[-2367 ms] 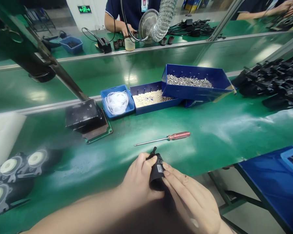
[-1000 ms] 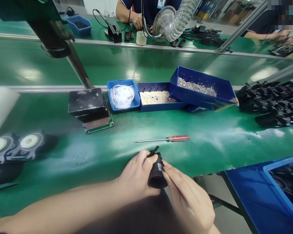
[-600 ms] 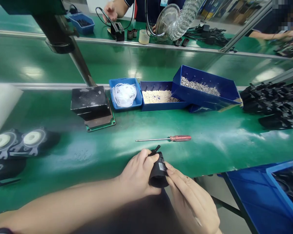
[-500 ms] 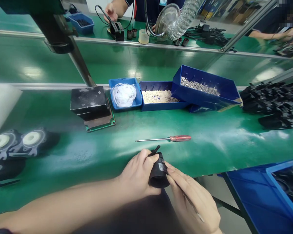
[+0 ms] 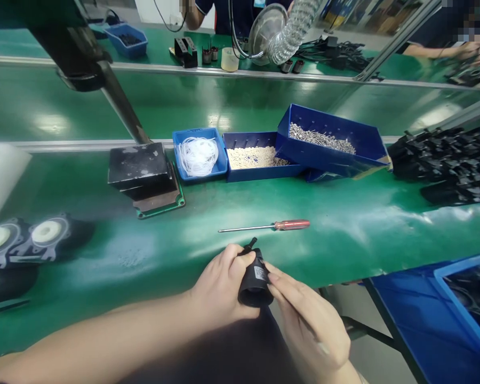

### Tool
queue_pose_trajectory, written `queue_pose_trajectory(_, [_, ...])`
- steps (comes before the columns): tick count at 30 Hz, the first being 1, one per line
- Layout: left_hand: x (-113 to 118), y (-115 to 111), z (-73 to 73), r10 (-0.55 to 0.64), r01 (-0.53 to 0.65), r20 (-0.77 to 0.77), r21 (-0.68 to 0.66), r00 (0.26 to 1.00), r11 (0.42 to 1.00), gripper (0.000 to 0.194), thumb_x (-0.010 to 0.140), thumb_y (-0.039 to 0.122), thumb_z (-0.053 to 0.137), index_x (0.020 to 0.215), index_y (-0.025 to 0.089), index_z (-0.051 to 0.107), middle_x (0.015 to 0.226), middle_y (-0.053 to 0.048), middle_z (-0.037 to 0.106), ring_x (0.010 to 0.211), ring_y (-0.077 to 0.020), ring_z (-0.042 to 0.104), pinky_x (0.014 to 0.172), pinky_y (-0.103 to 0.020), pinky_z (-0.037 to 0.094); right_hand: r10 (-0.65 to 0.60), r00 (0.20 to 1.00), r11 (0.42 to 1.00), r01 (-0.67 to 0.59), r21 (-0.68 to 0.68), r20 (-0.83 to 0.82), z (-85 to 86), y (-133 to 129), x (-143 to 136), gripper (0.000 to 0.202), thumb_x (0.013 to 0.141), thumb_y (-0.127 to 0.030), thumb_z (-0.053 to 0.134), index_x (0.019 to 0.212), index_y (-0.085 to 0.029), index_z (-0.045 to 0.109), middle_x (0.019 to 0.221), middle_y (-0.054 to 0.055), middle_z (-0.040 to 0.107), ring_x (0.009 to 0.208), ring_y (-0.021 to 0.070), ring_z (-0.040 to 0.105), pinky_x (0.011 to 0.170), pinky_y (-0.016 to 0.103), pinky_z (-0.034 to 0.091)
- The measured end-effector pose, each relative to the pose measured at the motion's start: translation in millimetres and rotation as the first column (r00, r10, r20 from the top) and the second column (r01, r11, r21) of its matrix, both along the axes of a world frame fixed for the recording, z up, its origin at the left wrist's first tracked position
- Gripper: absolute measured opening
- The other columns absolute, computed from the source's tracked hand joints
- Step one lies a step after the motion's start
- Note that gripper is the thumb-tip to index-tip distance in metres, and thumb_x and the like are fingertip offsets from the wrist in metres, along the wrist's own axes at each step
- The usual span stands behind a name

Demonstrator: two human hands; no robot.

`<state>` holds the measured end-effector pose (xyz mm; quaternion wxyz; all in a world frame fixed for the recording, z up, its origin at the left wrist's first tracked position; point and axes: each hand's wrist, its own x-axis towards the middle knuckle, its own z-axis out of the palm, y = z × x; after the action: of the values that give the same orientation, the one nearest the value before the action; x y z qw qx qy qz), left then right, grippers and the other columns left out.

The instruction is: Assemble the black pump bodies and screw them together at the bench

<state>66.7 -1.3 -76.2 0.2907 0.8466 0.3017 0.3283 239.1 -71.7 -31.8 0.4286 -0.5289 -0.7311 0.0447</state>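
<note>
A black hollow cylindrical part [image 5: 256,292] with a small pale label is held near the table's front edge, its round opening tilted toward me. A short black stem sticks out at its far end. My left hand [image 5: 224,280] is closed around its left side. From the right, my right hand [image 5: 308,314] presses its fingertips against the side beside the label. A small pale piece shows by the right hand's lower fingers; I cannot make out what it is. Just beyond the hands lies a screwdriver [image 5: 264,226] with a red handle, its shaft pointing left.
Blue bins hold white tubing [image 5: 199,156], small cream-coloured pieces [image 5: 256,158] and metal screws [image 5: 322,138]. A black stand base [image 5: 140,168] is at left, near round motor-like parts [image 5: 46,232]. Black parts [image 5: 444,160] pile up at right, above a blue crate [image 5: 408,314]. Co-workers sit across.
The view has shifted slightly, moving the bench things a little left. Both hands keep their hold on the black part. The co-worker's hand opposite has left the black block.
</note>
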Motion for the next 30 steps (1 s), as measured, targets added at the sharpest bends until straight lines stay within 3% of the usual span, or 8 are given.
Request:
queue_pose_trajectory(4, [0.1,-0.6,-0.6,-0.003,0.003,-0.011,0.008,1.000,1.000,0.083,0.064,0.025,0.069,0.137,0.017,0.031,0.115,-0.015,0.049,0.101,-0.0309,0.058,0.076,-0.045,0.058,-0.116,0.991,0.993,0.116,0.000,-0.071,-1.5,-4.0,1.5,0.042,0.084,0.000,0.064,0.120,-0.021,0.069,0.108,0.005,0.076,0.090,0.0231,0.075,0.081,0.033,0.066])
queue_pose_trajectory(9, [-1.1,-0.8,1.1,0.009,-0.008,-0.039,0.021,0.999,1.000,0.085,0.063,0.022,0.069,0.138,0.016,0.030,0.116,-0.015,0.049,0.105,-0.0320,0.058,0.077,-0.044,0.058,-0.124,0.987,0.992,0.120,-0.043,-0.106,3.7,3.9,2.8,0.034,0.084,0.000,0.064,0.110,-0.021,0.071,0.102,0.003,0.077,0.087,0.0197,0.075,0.083,0.029,0.065])
queue_pose_trajectory(12, [-1.6,-0.3,1.3,0.000,0.001,-0.046,0.023,0.999,1.000,0.083,0.064,0.022,0.069,0.137,0.015,0.030,0.115,-0.016,0.049,0.104,-0.0321,0.058,0.076,-0.045,0.059,-0.088,0.992,0.996,0.084,-0.043,-0.092,5.4,7.1,1.8,0.034,0.085,0.001,0.062,0.112,-0.019,0.069,0.104,0.005,0.076,0.090,0.0191,0.075,0.083,0.029,0.064])
queue_pose_trajectory(17, [-0.8,0.2,0.5,-0.010,0.010,-0.019,0.022,1.000,1.000,0.082,0.064,0.022,0.068,0.137,0.014,0.031,0.113,-0.016,0.049,0.102,-0.0312,0.057,0.074,-0.045,0.059,0.058,0.997,0.998,-0.060,0.032,0.055,0.6,3.1,1.3,0.044,0.085,0.004,0.060,0.126,-0.010,0.062,0.117,0.015,0.072,0.107,0.0256,0.070,0.083,0.033,0.064])
queue_pose_trajectory(23, [-0.1,0.1,2.1,-0.016,0.015,-0.008,-0.026,1.000,1.000,0.081,0.065,0.022,0.069,0.137,0.017,0.031,0.112,-0.014,0.049,0.098,-0.0289,0.057,0.072,-0.044,0.058,-0.060,0.985,0.998,0.063,0.016,-0.160,-6.0,-2.0,1.4,0.043,0.082,0.006,0.061,0.120,-0.014,0.067,0.110,0.009,0.075,0.097,0.0220,0.073,0.081,0.032,0.064])
queue_pose_trajectory(30, [0.5,0.2,4.1,-0.027,0.027,0.003,-0.051,1.000,0.998,0.083,0.063,0.018,0.069,0.137,0.017,0.032,0.113,-0.013,0.047,0.095,-0.0266,0.057,0.071,-0.041,0.057,0.013,0.968,0.999,-0.021,-0.032,-0.251,-2.2,4.2,1.6,0.043,0.081,0.009,0.061,0.118,-0.012,0.066,0.111,0.010,0.074,0.100,0.0216,0.072,0.082,0.032,0.063])
